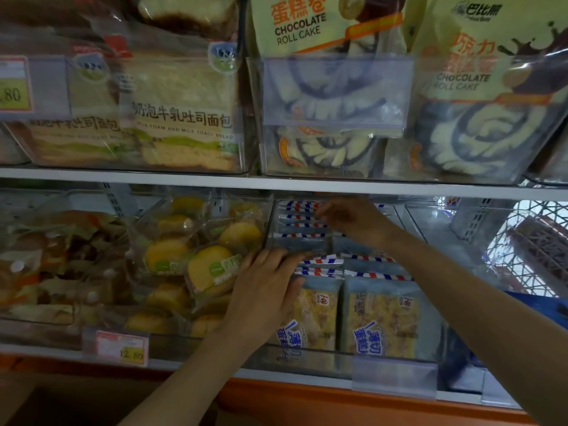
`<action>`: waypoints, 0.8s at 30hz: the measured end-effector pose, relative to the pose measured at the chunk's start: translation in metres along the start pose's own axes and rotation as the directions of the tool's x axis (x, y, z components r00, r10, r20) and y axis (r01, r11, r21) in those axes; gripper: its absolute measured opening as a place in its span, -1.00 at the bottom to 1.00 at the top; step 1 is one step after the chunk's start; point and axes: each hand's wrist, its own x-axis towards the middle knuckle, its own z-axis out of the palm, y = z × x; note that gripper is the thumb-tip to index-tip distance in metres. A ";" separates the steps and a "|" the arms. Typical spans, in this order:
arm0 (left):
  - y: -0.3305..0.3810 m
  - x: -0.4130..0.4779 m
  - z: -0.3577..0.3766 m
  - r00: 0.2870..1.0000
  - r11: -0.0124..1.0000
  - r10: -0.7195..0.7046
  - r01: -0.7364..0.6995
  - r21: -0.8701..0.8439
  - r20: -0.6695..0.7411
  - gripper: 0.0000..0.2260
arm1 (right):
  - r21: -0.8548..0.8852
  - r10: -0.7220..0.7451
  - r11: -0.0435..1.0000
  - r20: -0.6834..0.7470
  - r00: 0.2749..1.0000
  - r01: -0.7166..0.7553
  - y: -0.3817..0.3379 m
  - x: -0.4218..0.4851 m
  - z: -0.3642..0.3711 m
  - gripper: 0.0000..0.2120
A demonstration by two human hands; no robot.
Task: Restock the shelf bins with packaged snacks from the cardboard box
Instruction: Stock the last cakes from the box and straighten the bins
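Mid-restock, at the packing-in step: works inside the clear bin (307,359) at lower centre of the frame, already lined with two columns of sliced-cake packets (384,318), blue with striped tops.

With the left hand (264,290), just left of centre, lays fairly straight fingers (282,258) across the tops of the front-left packets, thumb against the face of the frontmost one. Presses or steadies rather than grips, by the look of it.

With the right hand (347,219), higher and right of centre under the shelf edge (184,176), reaches to the back rows. Curls its fingertips (329,210) down onto the striped tops there. Cannot tell in that shadow whether it pinches a packet or only pushes.

Shows no cardboard box anywhere, so cannot place it.

Next, most likely, calls for closing the rows up toward the back while holding the front ones upright. Then calls for freeing one hand to fetch more from the box. Needs care not to crush the soft cakes, nor to nudge the yellow cakes (209,265) in the bin just to the left.
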 end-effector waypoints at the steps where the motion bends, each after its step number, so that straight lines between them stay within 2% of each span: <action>1: 0.001 -0.001 0.000 1.000 1.000 -0.007 0.007 -0.002 -0.010 -0.66 | -0.138 -0.006 0.990 0.031 1.000 0.010 0.003 0.007 0.004 -0.83; 3: 0.002 -0.001 -0.001 1.000 1.000 -0.007 0.007 0.002 -0.009 -0.65 | -0.333 0.034 0.943 0.135 0.990 0.013 0.008 0.017 0.017 -0.80; 7: -0.002 -0.002 -0.001 1.000 0.998 -0.007 0.009 -0.062 0.030 -0.69 | -0.500 0.093 0.866 0.137 0.986 -0.012 0.010 0.025 0.032 -0.81; 11: -0.008 0.004 -0.006 0.997 0.973 -0.073 0.078 -0.219 0.032 -0.76 | -0.423 0.072 0.905 0.083 0.994 -0.031 0.012 0.025 0.030 -0.89; 15: -0.016 0.024 -0.015 0.998 0.964 -0.048 0.033 -0.264 -0.049 -0.93 | -0.238 -0.066 0.971 -0.189 0.980 0.020 0.008 0.024 0.023 -0.94; 16: -0.017 0.027 -0.015 0.998 0.962 -0.044 0.029 -0.273 -0.048 -0.94 | -0.206 -0.087 0.977 -0.173 0.981 0.050 0.008 0.023 0.022 -0.95; 18: -0.015 0.029 -0.013 0.998 0.963 -0.054 0.055 -0.263 0.012 -0.92 | -0.214 -0.093 0.973 -0.007 0.996 0.089 0.009 0.021 0.024 -0.92; 20: -0.012 0.028 -0.008 0.991 0.980 -0.082 0.099 -0.172 0.103 -0.79 | -0.271 -0.038 0.960 0.132 0.991 0.073 0.009 0.018 0.025 -0.87; 22: -0.009 0.026 -0.004 0.988 0.997 -0.068 0.072 -0.022 0.142 -0.62 | -0.251 0.003 0.967 0.165 0.986 0.039 0.008 0.016 0.017 -0.79; 24: -0.006 0.022 -0.004 0.995 0.999 -0.021 0.016 0.050 0.102 -0.48 | -0.179 0.018 0.984 0.153 0.988 0.010 0.001 0.010 0.005 -0.70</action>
